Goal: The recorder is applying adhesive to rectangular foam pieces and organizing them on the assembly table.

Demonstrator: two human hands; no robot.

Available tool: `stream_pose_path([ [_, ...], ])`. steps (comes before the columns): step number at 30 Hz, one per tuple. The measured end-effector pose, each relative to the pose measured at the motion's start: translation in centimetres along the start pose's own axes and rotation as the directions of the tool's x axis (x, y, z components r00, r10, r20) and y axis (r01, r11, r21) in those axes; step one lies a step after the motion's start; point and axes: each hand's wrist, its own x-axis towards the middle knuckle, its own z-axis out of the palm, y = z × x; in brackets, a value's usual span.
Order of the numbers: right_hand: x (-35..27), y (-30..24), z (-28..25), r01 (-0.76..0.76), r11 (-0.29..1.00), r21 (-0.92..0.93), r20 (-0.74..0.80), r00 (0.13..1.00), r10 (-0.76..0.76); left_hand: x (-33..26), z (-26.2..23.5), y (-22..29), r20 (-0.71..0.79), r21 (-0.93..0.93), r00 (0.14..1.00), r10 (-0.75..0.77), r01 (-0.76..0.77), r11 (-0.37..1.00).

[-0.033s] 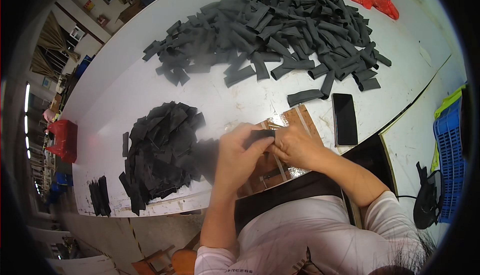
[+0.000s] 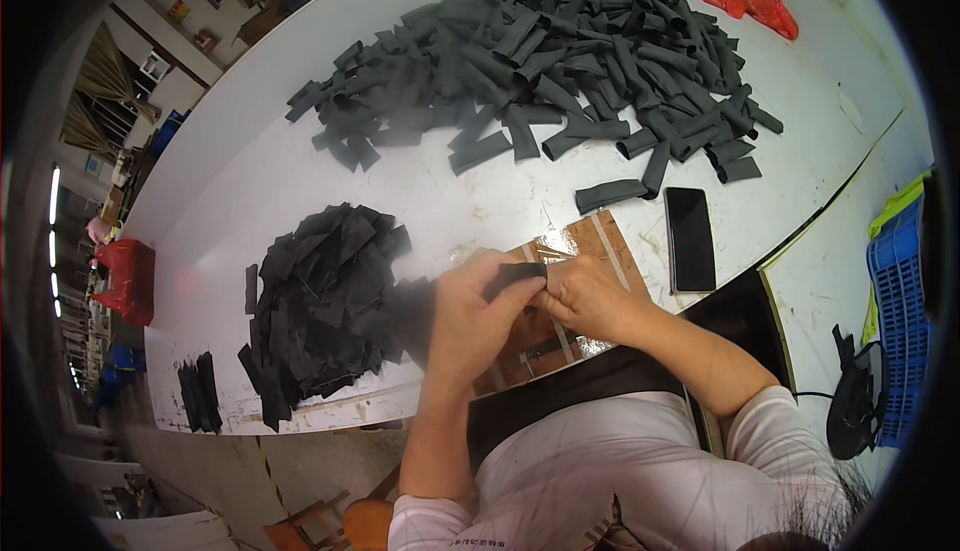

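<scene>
Over a taped brown cardboard piece [image 2: 613, 241], my two hands meet around a dark fabric piece [image 2: 522, 271]. Its near end is wrapped by my left hand [image 2: 475, 303], thumb pressed along it. At the fabric's right end, my right hand [image 2: 585, 296] is closed with its fingers bunched; they hide the fabric's edge. To the left of my left hand lies a heap of flat black fabric pieces [image 2: 325, 301]. Across the far side of the table spreads a large pile of dark grey fabric tubes [image 2: 560, 61].
A black phone [image 2: 690, 239] lies right of the cardboard. Red plastic bags [image 2: 745, 3] are at the far right, and a red container [image 2: 130, 283] stands by the left edge. A blue basket [image 2: 897, 321] and a black corded object [image 2: 857, 396] are on the right.
My right hand and forearm have shifted very slightly. Both hands still hold the fabric piece in the same place.
</scene>
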Motion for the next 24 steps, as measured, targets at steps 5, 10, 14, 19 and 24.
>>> stream_pose_path([
  [5, 0.5, -0.6, -0.8, -0.102, 0.985, -0.137, 0.117, 0.986, 0.119, -0.3, 1.4, 0.5, -0.205, 0.086, 0.95, 0.237, -0.224, 0.971],
  [10, 1.1, -1.8, -1.7, 0.03, 0.991, -0.132, -0.002, 1.0, -0.03, -1.0, 1.0, -0.1, -0.228, -0.22, 0.936, 0.268, -0.318, 0.922],
  [14, 1.6, -2.0, -2.1, 0.109, 0.979, -0.172, -0.003, 0.994, -0.111, -1.2, 0.3, -0.3, -0.344, -0.614, 0.917, 0.202, -0.382, 0.69],
  [19, 0.8, -0.7, -0.3, 0.083, 0.972, -0.218, 0.071, 0.995, -0.069, -1.5, 0.4, -1.4, -0.34, -0.681, 0.937, 0.082, -0.306, 0.665],
  [24, -0.8, 0.4, 1.5, -0.04, 0.993, -0.111, 0.007, 0.999, 0.041, -1.5, 0.3, -1.4, -0.27, -0.399, 0.952, 0.148, -0.25, 0.882],
])
